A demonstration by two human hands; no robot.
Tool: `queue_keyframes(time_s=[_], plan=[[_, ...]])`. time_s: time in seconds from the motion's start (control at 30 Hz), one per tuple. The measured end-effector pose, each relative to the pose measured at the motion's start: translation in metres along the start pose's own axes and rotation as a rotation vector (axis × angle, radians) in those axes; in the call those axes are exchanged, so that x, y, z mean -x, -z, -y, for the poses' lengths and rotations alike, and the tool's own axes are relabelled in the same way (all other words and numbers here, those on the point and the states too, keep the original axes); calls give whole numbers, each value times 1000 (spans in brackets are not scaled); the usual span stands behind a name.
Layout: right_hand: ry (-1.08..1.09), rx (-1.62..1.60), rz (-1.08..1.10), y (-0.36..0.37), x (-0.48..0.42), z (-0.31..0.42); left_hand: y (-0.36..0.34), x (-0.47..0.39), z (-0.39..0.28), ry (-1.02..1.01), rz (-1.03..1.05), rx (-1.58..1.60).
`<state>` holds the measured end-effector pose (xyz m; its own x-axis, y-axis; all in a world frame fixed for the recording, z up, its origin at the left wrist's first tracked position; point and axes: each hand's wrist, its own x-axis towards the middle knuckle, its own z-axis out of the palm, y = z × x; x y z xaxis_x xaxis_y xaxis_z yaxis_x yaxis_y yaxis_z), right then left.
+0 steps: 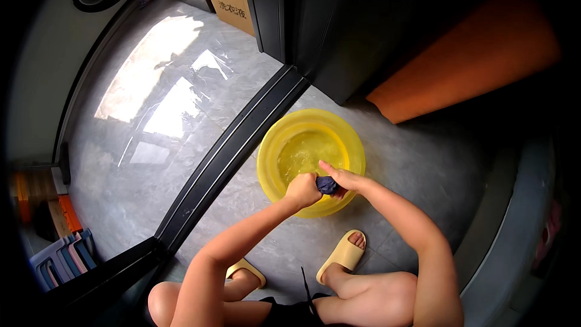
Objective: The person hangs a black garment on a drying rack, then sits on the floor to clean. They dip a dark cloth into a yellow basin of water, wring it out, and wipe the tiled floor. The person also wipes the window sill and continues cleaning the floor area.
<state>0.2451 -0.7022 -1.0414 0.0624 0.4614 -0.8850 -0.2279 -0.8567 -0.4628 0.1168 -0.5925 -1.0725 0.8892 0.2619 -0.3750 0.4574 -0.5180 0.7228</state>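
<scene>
A yellow plastic basin (312,119) with water in it stands on the floor in front of my feet. Over its near side, my left hand (303,190) is closed around a bunched dark blue cloth (327,185). My right hand (342,179) is at the cloth's other end, with the thumb stretched out over the basin and the fingers partly hidden beneath. How firmly those fingers hold the cloth is not plain.
A black sliding-door track (231,152) crosses the floor left of the basin. Beyond it stands a cardboard box (231,9) with bottles. Plastic stools or racks (63,259) lie at lower left, an orange panel (463,59) at upper right. My slippered feet (342,254) are near the basin.
</scene>
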Motion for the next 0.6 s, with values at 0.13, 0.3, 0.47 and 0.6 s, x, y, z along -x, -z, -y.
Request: queue_keyframes(time_s=[0.13,0.3,0.47,0.6], plan=[[322,-41,-192,13,-23,7,3,0,-22,478,477,953],[438,-857,671,0,-4,40,-5,18,-34,309,924,2126],[618,-914,957,-13,-7,51,-15,34,-49,-69,1020,2646],[468,-687,834,-15,-14,55,-4,36,-61,24,880,2688]])
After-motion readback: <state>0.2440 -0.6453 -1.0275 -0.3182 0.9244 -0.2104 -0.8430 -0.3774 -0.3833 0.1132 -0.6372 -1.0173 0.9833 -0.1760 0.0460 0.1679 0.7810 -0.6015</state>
